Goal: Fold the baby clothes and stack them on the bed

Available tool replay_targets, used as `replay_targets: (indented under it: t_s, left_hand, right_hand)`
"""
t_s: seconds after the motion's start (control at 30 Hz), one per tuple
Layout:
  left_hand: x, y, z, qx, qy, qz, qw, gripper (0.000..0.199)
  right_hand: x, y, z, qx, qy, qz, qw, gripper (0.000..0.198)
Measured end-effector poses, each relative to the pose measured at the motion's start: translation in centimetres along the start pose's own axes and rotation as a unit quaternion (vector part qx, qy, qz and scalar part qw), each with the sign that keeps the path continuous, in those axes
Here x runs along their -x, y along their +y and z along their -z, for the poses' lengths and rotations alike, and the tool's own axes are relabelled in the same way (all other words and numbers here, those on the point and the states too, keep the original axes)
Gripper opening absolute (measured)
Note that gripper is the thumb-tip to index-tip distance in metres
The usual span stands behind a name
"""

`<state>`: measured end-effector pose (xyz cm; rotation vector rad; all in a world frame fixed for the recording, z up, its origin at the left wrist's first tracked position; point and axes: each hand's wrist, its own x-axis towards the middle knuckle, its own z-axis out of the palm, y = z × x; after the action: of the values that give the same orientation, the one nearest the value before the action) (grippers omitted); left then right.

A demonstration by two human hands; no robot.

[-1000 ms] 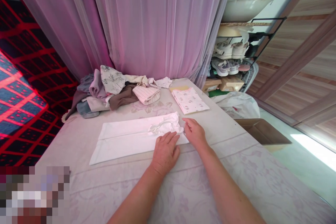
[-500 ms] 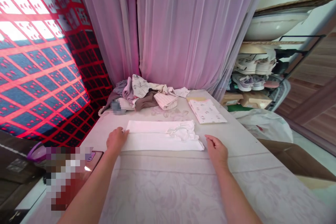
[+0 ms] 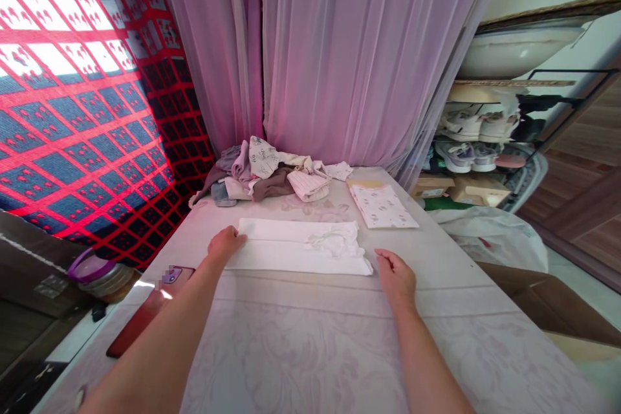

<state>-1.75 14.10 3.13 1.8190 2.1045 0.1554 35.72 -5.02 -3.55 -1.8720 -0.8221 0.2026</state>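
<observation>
A white garment with a ruffled, gathered right end (image 3: 291, 252) lies folded into a long strip on the cloth-covered table. My left hand (image 3: 224, 244) is closed on the strip's far left corner, its fingers pinching the fabric. Just off the right end rests my right hand (image 3: 398, 277), fingers curled together with nothing visible in them. Beyond it lies a neatly folded white printed cloth (image 3: 384, 206), with a yellowish edge showing behind. Toward the back left sits a loose heap of clothes (image 3: 272, 174) in purple, brown, grey and pink stripes.
A phone (image 3: 150, 310) in a red case lies beside my left forearm. Purple curtains (image 3: 339, 58) hang behind the table. At the right stand a shoe rack (image 3: 485, 142), a plastic bag (image 3: 490, 239) and an open cardboard box (image 3: 548, 297). A purple-rimmed tub (image 3: 97, 272) is at far left.
My left hand has shifted forward and to the right along the garment's left end and now pinches its corner. My right hand has moved slightly left. The view has shifted a little.
</observation>
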Motion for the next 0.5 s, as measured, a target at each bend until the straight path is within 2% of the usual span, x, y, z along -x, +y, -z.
replay_targets:
  t_s: [0.13,0.3,0.4,0.5]
  left_hand:
    - [0.4,0.1,-0.4,0.045,0.016,0.025,0.999,0.034]
    - [-0.3,0.1,-0.1,0.132,-0.010,0.091,0.987,0.037]
    - [0.2,0.7,0.4,0.210,-0.016,0.131,0.969,0.032]
    - [1.3,2.2,1.0,0.320,-0.029,0.122,0.939,0.023]
  right_hand:
    - [0.0,0.2,0.0,0.008,-0.006,0.015,1.000,0.046]
    - [-0.1,0.5,-0.1,0.007,-0.003,0.031,0.999,0.046]
    - [-0.1,0.4,-0.1,0.004,-0.005,0.029,1.000,0.045]
    - [-0.1,0.3,-0.1,-0.001,-0.004,0.020,1.000,0.044]
